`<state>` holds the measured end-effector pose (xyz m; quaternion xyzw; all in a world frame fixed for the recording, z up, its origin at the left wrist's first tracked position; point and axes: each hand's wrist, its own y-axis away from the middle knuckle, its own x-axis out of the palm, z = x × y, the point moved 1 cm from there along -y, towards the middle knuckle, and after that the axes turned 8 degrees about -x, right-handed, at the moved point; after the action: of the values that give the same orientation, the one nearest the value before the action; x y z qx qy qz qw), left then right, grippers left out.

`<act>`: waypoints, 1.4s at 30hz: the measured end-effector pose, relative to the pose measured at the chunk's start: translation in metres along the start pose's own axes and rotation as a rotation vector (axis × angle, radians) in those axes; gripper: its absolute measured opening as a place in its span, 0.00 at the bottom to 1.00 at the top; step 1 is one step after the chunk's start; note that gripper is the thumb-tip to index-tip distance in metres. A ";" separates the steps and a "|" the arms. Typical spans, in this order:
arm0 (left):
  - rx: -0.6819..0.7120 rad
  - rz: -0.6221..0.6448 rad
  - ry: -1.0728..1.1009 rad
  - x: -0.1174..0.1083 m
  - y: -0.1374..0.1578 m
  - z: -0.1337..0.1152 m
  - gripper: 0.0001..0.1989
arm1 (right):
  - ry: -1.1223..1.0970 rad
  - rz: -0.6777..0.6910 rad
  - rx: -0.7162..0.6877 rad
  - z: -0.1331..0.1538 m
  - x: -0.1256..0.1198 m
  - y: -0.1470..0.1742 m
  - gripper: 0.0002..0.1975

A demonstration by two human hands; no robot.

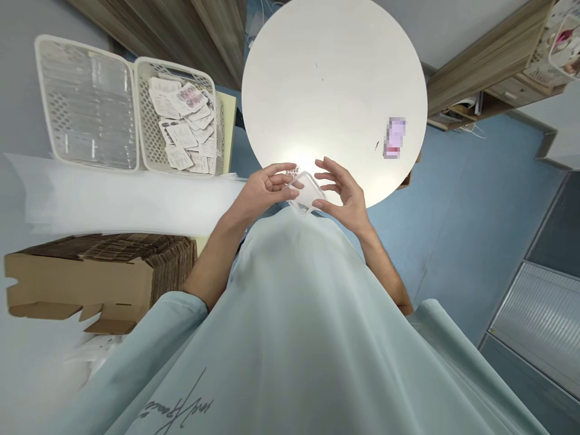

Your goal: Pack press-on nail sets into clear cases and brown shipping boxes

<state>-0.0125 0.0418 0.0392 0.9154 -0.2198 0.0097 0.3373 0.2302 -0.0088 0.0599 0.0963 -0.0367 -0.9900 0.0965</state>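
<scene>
Over the table's near edge, my left hand (270, 186) pinches a small clear plastic box (308, 188) between thumb and fingers. A small card with dark reddish marks (292, 171) shows at my left fingertips; whether it lies inside the box or behind it, I cannot tell. On the box's other side is my right hand (345, 196), its fingers apart and curved. The right thumb tip is at the box's right corner, and the other right fingers are off it.
Left of me stand a white basket of clear plastic boxes (95, 103) and a basket of printed cards (181, 124). White sheets (131, 202) and folded cardboard boxes (86, 278) lie nearer. A blurred-out purple object (395, 138) rests on the round white table (330, 72).
</scene>
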 end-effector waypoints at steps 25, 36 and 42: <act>0.271 0.034 -0.040 0.027 -0.006 -0.016 0.63 | -0.410 -0.116 0.330 -0.030 -0.004 -0.003 0.45; 0.246 -0.007 -0.063 0.028 -0.012 -0.010 0.61 | -0.465 -0.076 0.346 -0.036 0.007 -0.003 0.43; 0.245 -0.020 -0.062 0.027 -0.015 -0.008 0.56 | -0.382 -0.016 0.322 -0.034 0.011 -0.002 0.44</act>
<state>0.0193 0.0462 0.0410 0.9517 -0.2182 0.0047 0.2161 0.2257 -0.0113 0.0248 -0.0781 -0.2110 -0.9723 0.0632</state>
